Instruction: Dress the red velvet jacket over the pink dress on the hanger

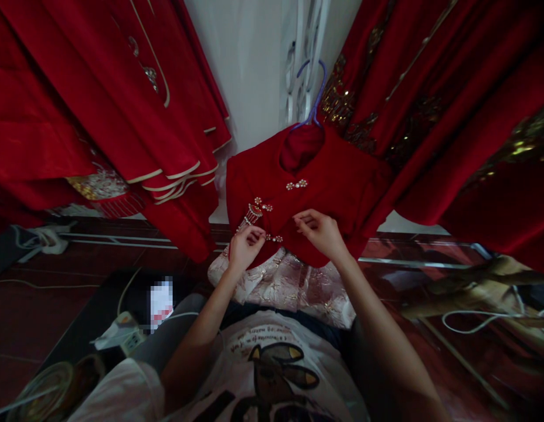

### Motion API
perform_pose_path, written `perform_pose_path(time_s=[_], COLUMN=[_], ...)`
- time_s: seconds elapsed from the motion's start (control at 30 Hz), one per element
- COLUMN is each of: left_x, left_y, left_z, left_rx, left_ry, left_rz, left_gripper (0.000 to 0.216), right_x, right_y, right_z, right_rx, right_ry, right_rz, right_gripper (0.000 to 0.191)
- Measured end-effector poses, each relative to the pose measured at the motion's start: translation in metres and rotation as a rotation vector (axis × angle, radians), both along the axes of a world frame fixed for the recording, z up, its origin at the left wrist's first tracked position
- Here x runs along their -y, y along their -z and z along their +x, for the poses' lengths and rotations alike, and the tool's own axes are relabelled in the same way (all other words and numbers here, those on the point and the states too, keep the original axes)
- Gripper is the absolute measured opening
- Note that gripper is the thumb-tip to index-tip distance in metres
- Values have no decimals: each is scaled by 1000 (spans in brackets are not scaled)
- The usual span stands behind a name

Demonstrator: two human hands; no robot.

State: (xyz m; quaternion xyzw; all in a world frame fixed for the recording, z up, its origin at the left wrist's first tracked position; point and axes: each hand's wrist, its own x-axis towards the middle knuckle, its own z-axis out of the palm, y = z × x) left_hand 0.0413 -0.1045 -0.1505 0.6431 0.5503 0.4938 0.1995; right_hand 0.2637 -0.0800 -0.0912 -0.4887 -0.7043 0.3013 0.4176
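Above the person's lap, a red short-bodied top (309,196) hangs from a purple hanger (318,102), its lower edge just over pale, patterned fabric (289,281). Near its lower edge, the left hand (245,249) has its fingertips drawn together at one end of the lower beaded clasp (276,238); whether they grip it cannot be told. Beside a tasselled ornament (251,215), that hand is well below the upper beaded clasp (297,184). The right hand (322,234), fingers curled and thumb near forefinger, is in front of the top; whether it holds anything fine is unclear.
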Motion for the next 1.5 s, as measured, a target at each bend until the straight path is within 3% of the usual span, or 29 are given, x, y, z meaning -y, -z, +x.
perform_pose_path(time_s=[0.17,0.3,0.57,0.73,0.83,1.0,1.17,1.5], left_x=[8,9,3,4,1,-24,-51,-76], left_y=[9,14,21,22,10,-30,-59,-93], left_z=[14,19,21,25,21,-4,-27,-29], left_rx=[-231,-294,-92,20,-33,-244,-624,-880], left_ry=[50,43,123,147,92,-91,53,436], left_rz=[13,62,46,7,58,267,394,393], left_gripper=[14,13,7,6,10,29,27,16], right_x=[1,-1,-5,-4,-4,-5,-6,-4], right_y=[22,37,52,50,41,26,22,18], right_z=[-13,-24,-30,-31,-23,-2,6,7], right_rx=[157,207,146,146,144,130,123,129], right_ry=[-124,-81,-90,-90,-158,-368,-403,-395], right_rz=[-69,-42,-36,-44,-99,-201,-203,-197], right_gripper=[18,13,8,7,9,10,12,11])
